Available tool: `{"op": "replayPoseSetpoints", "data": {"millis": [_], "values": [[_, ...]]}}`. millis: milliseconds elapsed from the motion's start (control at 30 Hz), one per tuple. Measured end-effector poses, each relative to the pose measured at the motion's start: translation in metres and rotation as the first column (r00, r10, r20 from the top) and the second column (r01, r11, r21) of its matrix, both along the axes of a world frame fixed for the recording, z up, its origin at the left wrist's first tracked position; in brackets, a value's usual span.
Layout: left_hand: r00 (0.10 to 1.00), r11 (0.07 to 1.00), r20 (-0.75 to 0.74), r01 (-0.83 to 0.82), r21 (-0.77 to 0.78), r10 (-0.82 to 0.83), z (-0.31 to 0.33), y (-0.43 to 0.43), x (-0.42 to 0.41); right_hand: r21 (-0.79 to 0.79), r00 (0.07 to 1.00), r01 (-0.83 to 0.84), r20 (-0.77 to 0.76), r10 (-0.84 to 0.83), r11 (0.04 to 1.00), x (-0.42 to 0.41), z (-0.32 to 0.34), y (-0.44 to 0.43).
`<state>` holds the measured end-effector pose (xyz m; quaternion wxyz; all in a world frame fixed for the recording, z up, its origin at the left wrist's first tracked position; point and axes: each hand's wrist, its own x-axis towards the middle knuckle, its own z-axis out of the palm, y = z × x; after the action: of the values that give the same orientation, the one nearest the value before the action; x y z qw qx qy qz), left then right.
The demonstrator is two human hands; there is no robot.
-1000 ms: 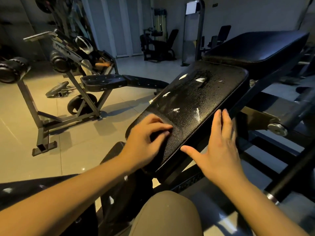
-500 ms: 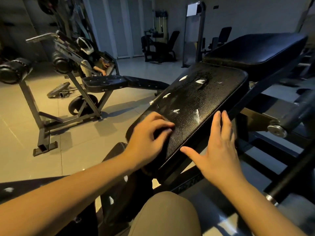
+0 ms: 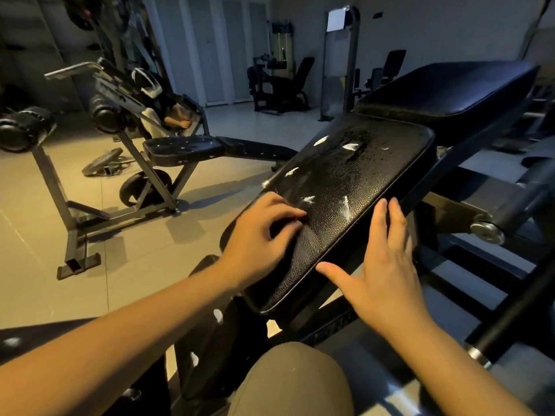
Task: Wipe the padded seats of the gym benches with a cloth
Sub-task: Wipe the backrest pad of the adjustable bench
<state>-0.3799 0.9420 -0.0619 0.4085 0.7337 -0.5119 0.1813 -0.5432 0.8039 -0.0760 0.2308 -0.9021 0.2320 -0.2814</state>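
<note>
Your left hand [image 3: 264,238] sits on the near end of the seat pad [image 3: 360,175], fingers curled down tight. Can't tell if the cloth is bunched under them, it's too dark. Right hand [image 3: 387,265] lies flat and open along the pad's right edge. The pad's long axis runs up and away to the right, and the white streaks [image 3: 345,205] sit just ahead of your left fingertips. Versus a second ago, left crept slightly toward them; right hasn't budged.

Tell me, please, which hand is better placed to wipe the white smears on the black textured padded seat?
Probably left. The left hand rests on the black textured padded seat, fingers curled beside the nearest white smear. The right hand lies flat at the seat's right edge.
</note>
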Motion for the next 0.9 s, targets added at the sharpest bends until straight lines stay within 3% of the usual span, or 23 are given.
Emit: {"op": "replayPoseSetpoints", "data": {"millis": [67, 133, 167, 233, 300, 367, 433, 500, 600, 667, 733, 800, 900], "values": [[0.972, 0.975, 0.089, 0.212, 0.068, -0.217, -0.004, 0.012, -0.030, -0.004, 1.000, 0.012, -0.009, -0.012, 1.000, 0.001, 0.000, 0.000], [0.942, 0.950, 0.154, 0.277, 0.142, -0.298, -0.004, 0.017, -0.020, -0.008, 1.000, 0.012, -0.011, -0.012, 1.000, 0.001, 0.000, 0.001], [0.952, 0.962, 0.168, 0.234, 0.139, -0.256, -0.005, 0.014, -0.005, -0.008, 1.000, 0.007, -0.012, -0.007, 1.000, 0.001, 0.000, 0.001], [0.994, 0.999, 0.103, 0.017, 0.041, -0.021, -0.006, 0.004, 0.037, -0.005, 1.000, 0.003, -0.018, -0.003, 1.000, 0.001, -0.001, 0.000], [0.963, 0.964, -0.055, -0.263, 0.026, 0.264, -0.001, -0.004, 0.080, -0.001, 1.000, 0.000, -0.022, 0.000, 1.000, 0.000, -0.002, 0.000], [0.925, 0.935, -0.133, -0.349, 0.067, 0.355, 0.000, -0.008, 0.087, 0.001, 1.000, -0.001, -0.018, 0.001, 1.000, -0.001, -0.001, 0.000], [0.951, 0.960, -0.131, -0.280, 0.027, 0.281, 0.003, -0.011, 0.057, -0.004, 1.000, -0.007, -0.014, 0.007, 1.000, -0.001, 0.000, 0.000], [0.995, 0.996, -0.046, -0.092, -0.013, 0.092, 0.006, -0.007, 0.007, -0.010, 1.000, -0.002, -0.009, 0.002, 1.000, 0.000, 0.000, -0.001], [0.967, 0.973, 0.118, 0.215, 0.087, -0.225, 0.000, 0.005, -0.041, -0.033, 1.000, 0.012, -0.013, -0.012, 0.999, 0.001, -0.002, -0.001], [0.946, 0.960, 0.184, 0.247, 0.133, -0.269, 0.001, 0.004, -0.031, -0.030, 1.000, 0.012, -0.008, -0.012, 0.999, 0.001, -0.003, -0.001], [0.976, 0.987, 0.163, 0.134, 0.084, -0.147, 0.002, -0.006, -0.004, -0.025, 1.000, 0.004, -0.006, -0.004, 1.000, 0.002, -0.003, -0.002], [0.994, 0.996, 0.069, -0.084, 0.004, 0.083, 0.007, -0.020, 0.040, -0.021, 1.000, 0.002, -0.008, -0.002, 1.000, 0.001, -0.004, -0.002], [0.934, 0.941, -0.113, -0.335, 0.051, 0.339, 0.015, -0.030, 0.077, -0.016, 1.000, 0.002, -0.011, -0.002, 1.000, 0.000, -0.003, -0.001]]}}
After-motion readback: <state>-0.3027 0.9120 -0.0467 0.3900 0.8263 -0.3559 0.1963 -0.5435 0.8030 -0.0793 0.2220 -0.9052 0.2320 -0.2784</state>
